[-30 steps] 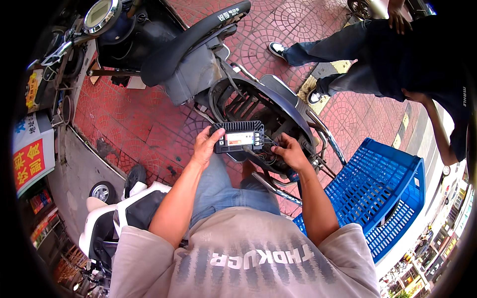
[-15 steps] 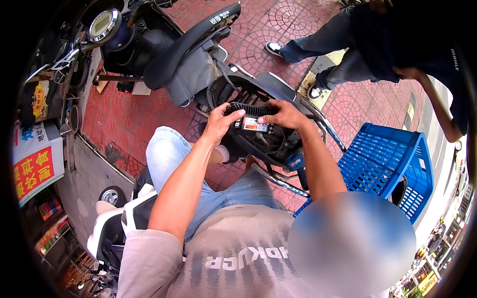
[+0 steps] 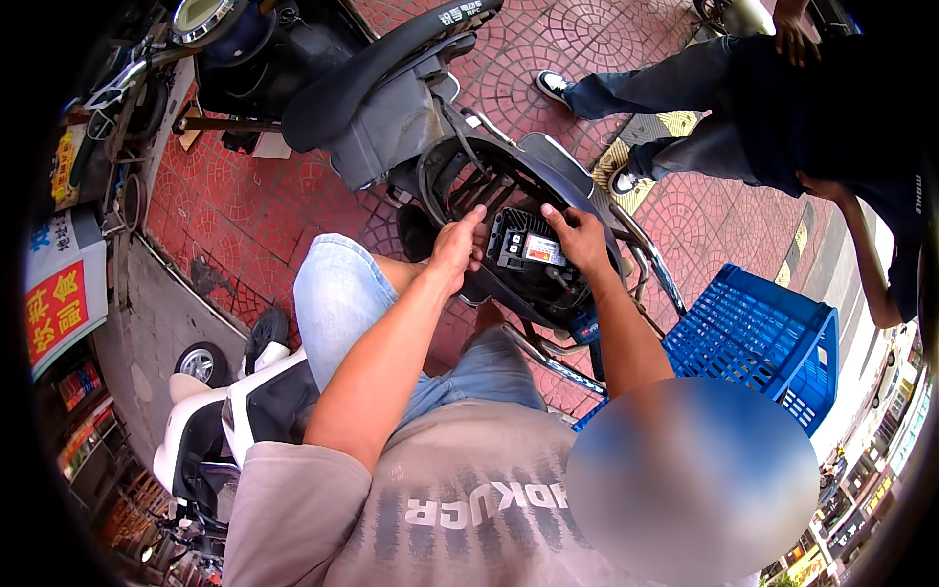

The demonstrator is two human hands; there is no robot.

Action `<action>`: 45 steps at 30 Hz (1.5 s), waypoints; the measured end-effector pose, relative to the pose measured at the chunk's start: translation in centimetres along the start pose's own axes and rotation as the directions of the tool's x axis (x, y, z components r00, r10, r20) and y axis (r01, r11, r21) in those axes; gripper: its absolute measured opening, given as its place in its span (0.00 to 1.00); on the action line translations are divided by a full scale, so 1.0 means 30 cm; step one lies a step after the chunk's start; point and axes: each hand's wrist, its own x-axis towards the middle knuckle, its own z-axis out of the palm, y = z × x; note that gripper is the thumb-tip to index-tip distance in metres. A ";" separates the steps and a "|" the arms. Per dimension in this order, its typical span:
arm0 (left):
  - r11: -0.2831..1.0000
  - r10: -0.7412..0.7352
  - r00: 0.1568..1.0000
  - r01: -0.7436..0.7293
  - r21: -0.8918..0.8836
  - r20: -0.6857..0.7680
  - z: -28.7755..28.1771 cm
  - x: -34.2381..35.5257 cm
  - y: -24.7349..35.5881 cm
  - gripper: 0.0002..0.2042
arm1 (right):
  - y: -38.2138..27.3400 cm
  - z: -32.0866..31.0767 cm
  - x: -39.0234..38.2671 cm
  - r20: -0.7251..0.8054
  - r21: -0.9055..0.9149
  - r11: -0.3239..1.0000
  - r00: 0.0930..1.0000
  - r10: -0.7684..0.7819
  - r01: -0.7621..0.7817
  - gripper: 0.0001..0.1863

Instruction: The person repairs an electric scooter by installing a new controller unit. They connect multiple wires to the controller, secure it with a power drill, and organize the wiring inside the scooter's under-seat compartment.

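A black finned controller box with a white, red and orange label lies in the open rear compartment of a dark scooter, label upward. My left hand is beside its left edge, thumb raised and fingers half bent, with nothing visible in its grasp. Over on the right side, my right hand is near the box's upper right corner, its thumb stretched apart from the fingers. Whether fingertips touch the box cannot be made out. Cables run below the box inside the compartment.
The scooter's black seat is tipped up toward the far left. A blue plastic crate stands to the right. Another person in jeans stands at the far right on red paving. A white scooter is behind my left arm.
The controller box has gone from tilted between both hands to lying flatter in the compartment. My thumbs have come off its top, and the hands have moved apart. The view has shifted slightly.
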 end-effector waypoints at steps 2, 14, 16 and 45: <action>1.000 -0.015 0.996 0.016 0.012 -0.083 -0.007 0.016 -0.001 0.28 | -0.009 0.000 -0.005 -0.124 0.004 1.000 0.992 -0.025 0.026 0.45; 0.684 0.259 0.963 -0.130 0.718 -0.073 0.007 0.123 -0.087 0.19 | 0.109 -0.062 -0.049 -0.575 0.161 0.987 0.813 0.092 0.001 0.32; 0.556 0.261 0.965 -0.122 0.822 -0.034 0.045 0.150 -0.126 0.15 | 0.138 -0.067 -0.052 -0.575 0.153 0.988 0.810 0.118 -0.035 0.32; 0.989 0.146 0.974 -0.138 -0.062 0.175 0.038 0.143 0.062 0.21 | -0.153 0.096 -0.219 -0.101 -0.146 0.929 0.930 -0.355 0.339 0.09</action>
